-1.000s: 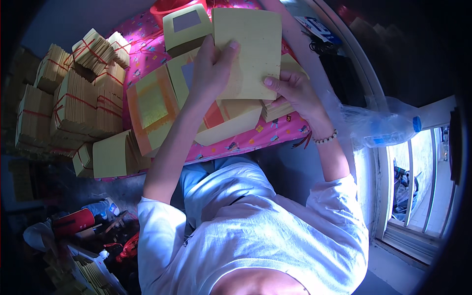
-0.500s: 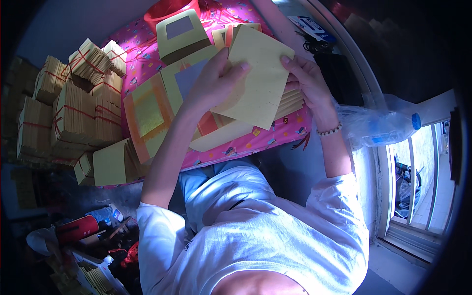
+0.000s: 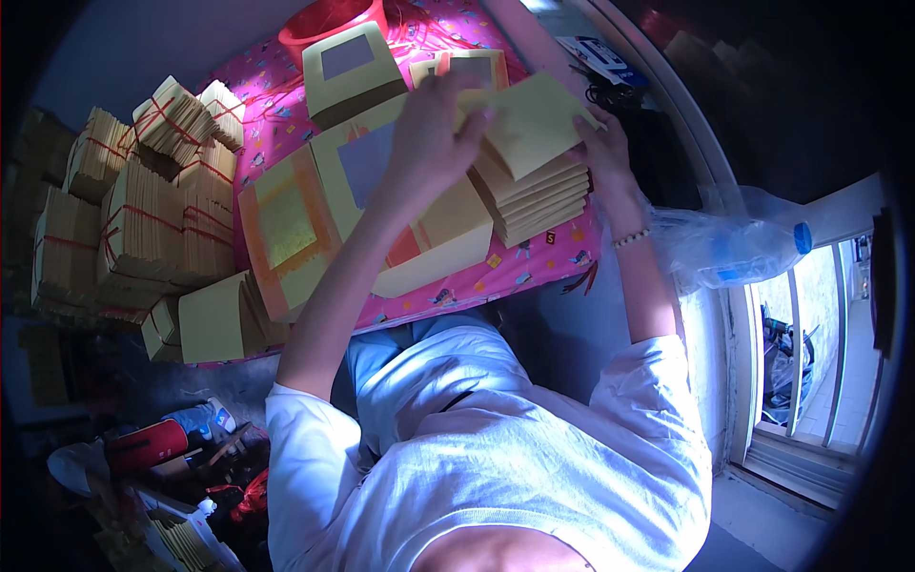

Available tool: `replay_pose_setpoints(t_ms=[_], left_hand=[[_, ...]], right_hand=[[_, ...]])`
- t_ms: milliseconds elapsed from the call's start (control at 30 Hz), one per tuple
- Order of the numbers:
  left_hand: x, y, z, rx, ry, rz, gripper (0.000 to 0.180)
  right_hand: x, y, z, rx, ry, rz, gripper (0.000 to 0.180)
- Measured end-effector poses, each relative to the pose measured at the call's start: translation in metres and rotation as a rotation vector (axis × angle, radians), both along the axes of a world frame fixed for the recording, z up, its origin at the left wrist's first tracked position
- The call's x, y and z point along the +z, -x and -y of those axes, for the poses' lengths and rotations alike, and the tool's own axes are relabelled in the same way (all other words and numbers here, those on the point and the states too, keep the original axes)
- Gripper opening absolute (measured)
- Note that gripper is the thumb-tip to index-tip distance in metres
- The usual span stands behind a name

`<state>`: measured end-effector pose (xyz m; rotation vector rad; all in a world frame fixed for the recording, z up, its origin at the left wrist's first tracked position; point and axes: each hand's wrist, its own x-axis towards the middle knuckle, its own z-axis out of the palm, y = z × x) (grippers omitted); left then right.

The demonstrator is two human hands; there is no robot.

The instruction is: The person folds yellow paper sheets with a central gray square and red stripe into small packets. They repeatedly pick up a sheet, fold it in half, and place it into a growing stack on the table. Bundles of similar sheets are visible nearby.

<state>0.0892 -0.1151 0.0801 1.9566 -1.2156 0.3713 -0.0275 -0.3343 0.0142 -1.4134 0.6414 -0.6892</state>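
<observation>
A cream paper sheet or envelope lies tilted over a stack of similar folded paper pieces at the table's right side. My right hand grips its right corner, thumb on top. My left hand is slightly blurred beside the sheet's left edge, with thumb and fingers apart. Under my left forearm lie larger cream stacks, one bearing a grey-blue rectangle and another a yellow panel edged in orange.
Bundles of paper tied with red string are piled at the left. A red basin and loose red strings stand at the back of the pink patterned tablecloth. A clear plastic bottle lies by the window at right.
The sheet has gone from upright before me to lying over the right-hand stack. My left hand has moved up and off its face; my right hand still grips its corner.
</observation>
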Motion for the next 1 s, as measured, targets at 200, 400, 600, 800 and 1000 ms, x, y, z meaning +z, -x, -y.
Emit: replay_pose_setpoints(t_ms=[200,400,600,800,1000], left_hand=[[-0.006,0.051,0.017,-0.092,-0.603,-0.025,0.034],[-0.034,0.079,0.041,-0.157,-0.964,0.166,0.023],[-0.077,0.115,0.064,-0.082,-1.356,0.450,0.039],[-0.097,0.135,0.045,0.172,-0.951,0.452,0.038],[-0.100,0.198,-0.008,0.039,-0.402,0.174,0.041]], right_hand=[[-0.061,0.005,0.014,0.009,0.102,-0.101,0.036],[-0.070,0.017,0.012,-0.043,0.662,-0.426,0.033],[-0.042,0.024,-0.008,0.005,1.468,-0.357,0.017],[-0.046,0.014,-0.013,0.182,1.363,-0.343,0.016],[-0.041,0.001,-0.004,0.212,1.221,-0.189,0.019]])
